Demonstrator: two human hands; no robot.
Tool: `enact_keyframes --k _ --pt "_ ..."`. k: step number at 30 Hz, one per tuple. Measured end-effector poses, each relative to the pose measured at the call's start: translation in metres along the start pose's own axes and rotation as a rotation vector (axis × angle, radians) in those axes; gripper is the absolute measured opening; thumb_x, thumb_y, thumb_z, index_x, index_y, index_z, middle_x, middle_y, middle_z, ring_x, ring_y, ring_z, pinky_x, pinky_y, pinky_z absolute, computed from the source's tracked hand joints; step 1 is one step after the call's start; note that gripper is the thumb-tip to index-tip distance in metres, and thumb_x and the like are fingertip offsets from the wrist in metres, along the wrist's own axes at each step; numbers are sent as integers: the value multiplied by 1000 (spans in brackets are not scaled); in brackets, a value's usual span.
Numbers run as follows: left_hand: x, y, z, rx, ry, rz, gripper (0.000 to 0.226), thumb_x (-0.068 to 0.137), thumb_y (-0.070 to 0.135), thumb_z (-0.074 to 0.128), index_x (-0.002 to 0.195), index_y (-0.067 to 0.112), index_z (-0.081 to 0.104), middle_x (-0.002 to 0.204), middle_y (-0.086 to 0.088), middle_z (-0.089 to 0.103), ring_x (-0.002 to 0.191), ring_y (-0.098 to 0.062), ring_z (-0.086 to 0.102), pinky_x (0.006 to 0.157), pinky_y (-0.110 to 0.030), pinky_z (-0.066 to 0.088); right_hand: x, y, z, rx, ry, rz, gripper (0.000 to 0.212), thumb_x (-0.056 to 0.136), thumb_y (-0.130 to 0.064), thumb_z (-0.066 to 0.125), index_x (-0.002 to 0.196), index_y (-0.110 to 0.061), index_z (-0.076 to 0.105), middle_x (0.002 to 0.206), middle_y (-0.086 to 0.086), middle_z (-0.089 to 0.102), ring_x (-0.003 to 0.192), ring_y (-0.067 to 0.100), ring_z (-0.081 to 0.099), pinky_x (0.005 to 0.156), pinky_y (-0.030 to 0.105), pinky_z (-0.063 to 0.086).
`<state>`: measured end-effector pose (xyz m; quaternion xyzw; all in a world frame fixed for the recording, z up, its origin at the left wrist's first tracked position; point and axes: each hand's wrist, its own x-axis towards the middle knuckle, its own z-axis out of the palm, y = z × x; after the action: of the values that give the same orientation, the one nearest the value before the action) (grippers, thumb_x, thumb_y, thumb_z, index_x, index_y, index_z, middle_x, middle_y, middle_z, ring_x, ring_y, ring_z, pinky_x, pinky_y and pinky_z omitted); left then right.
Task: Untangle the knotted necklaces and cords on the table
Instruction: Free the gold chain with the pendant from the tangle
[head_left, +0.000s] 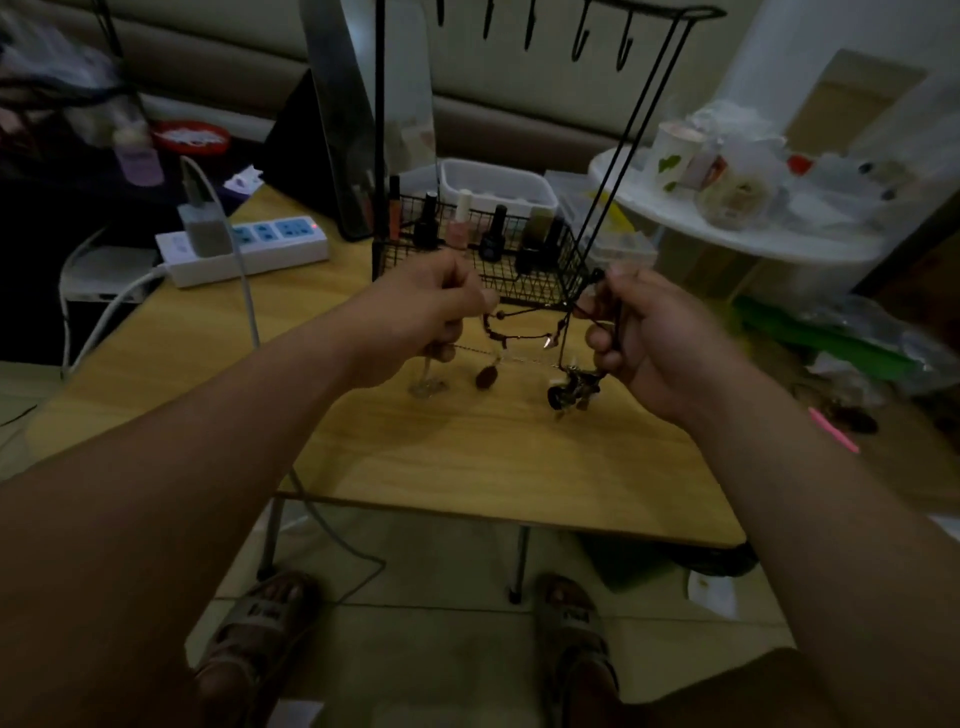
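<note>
Left hand: (426, 317) held above the table, forearm stretched forward, fingers curled, thumb and forefinger pinching one end of the cords.
Right hand: (639, 338) level with the left and apart from it, fingers curled round a bunch of dark strands.
Cords: (519, 335) thin dark strands with small beads, sagging between the two hands over the table's far half.
Cluster: (571, 389) knotted dark metal pendants hanging under the right hand; whether it touches the table is unclear.
Pendant: (487, 378) brown oval, dangling nearer the left hand.
Table: (467, 457) pale wood grain, thin metal legs.
Basket: (540, 275) black wire mesh just behind the hands, holding upright bottles (488, 236).
Tub: (498, 187) white plastic, behind the basket; contents unclear.
</note>
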<state>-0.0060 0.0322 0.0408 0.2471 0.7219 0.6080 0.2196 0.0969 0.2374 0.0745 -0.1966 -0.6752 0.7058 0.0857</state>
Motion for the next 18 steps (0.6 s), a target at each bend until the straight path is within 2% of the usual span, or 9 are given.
enact_keyframes --k 3,5,8,9,13,18 --pt "3 -1 -1 161 29 13 19 103 23 61 107 6 55 68 5 48 54 -8 42 48 -25 42 5 11 -5 46 -2 17 14 110 -28 46 103 -17 52 83 2 65 55 12 55 47 22 41" --pt "6 1 -3 256 61 52 17 102 29 64 107 14 59 73 9 55 54 -3 46 49 -24 41 9 16 -10 50 -9 14 16 110 -26 47 100 -16 54 82 3 66 60 15 60 51 26 48" --pt "7 7 -4 472 31 78 19 93 45 72 104 32 64 98 12 64 78 -2 60 63 -23 45 15 18 -13 27 -16 -24 16 110 -24 47 105 -11 56 81 6 66 67 19 66 58 30 56" --pt "8 9 -4 546 -1 62 22 89 49 73 104 34 66 100 12 64 84 -3 61 65 -24 45 17 18 -15 -8 0 -43 17 110 -24 47 107 -9 56 80 6 65 69 20 67 60 31 57" --pt "13 11 3 802 -51 -6 19 89 49 74 102 36 69 88 11 60 77 -6 55 58 -26 37 25 14 -20 -133 66 -126 21 109 -27 50 107 -10 62 77 4 64 75 23 71 70 36 63" --pt "18 6 2 727 -3 26 10 96 44 67 93 35 69 87 6 66 79 -9 61 61 -27 41 28 16 -23 -232 84 -142 21 108 -30 53 107 -14 65 76 1 65 70 17 70 62 30 58"
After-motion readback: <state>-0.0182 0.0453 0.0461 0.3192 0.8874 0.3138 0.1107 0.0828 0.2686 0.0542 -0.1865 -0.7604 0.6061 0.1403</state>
